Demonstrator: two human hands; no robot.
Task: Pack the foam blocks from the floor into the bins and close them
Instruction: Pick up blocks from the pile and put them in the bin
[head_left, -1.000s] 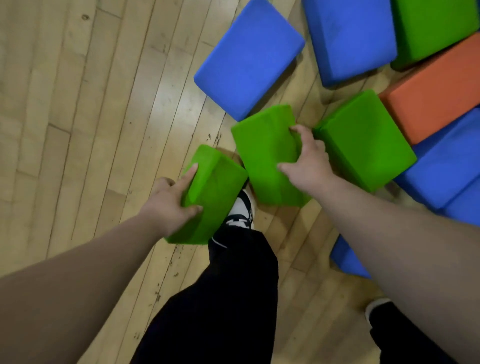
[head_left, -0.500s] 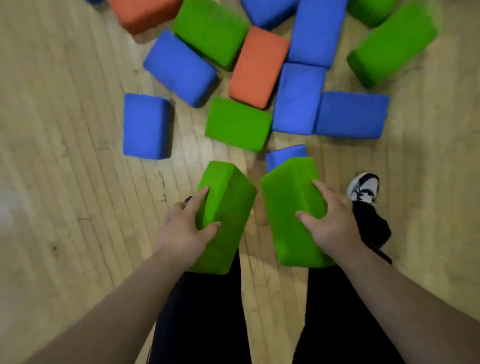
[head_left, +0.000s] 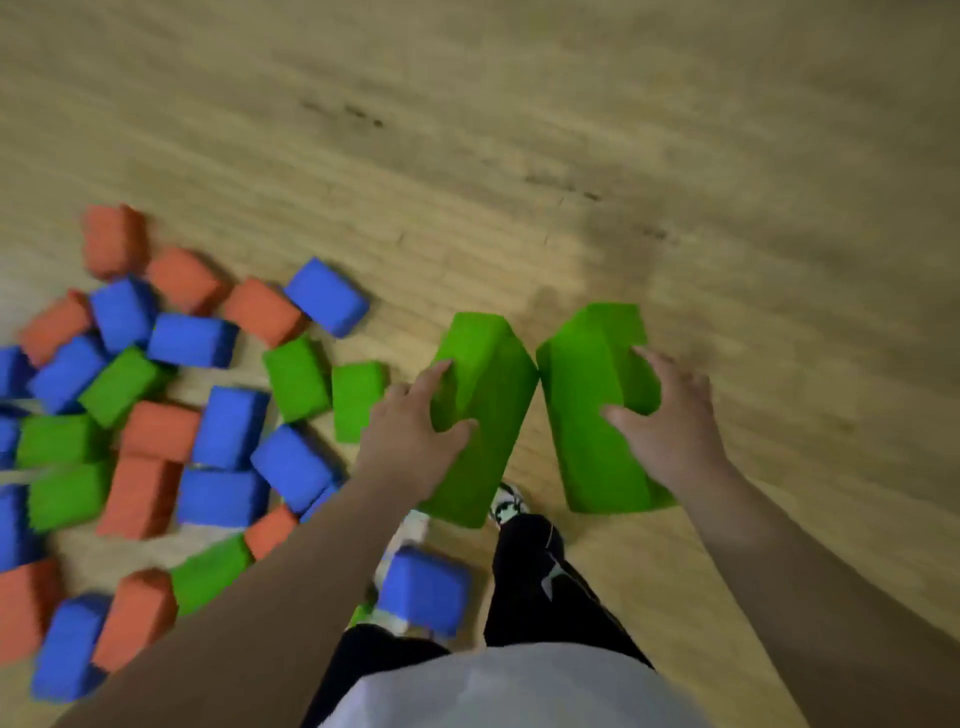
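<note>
While I look down, my left hand (head_left: 410, 441) grips 1 green block (head_left: 483, 395) and my right hand (head_left: 670, 431) grips a 2nd green block (head_left: 587, 415), fingers curled round each. Their inner edges almost touch up top. The pile of blocks (head_left: 156, 441) lies left, 1 blue block (head_left: 423, 592) sits near my shoe (head_left: 506, 506), and bare wood floor (head_left: 675, 156) stretches ahead and right.

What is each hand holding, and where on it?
The left hand grips the left green foam block around its left long edge, mid-length; the right hand grips the right green foam block around its right long edge.
</note>
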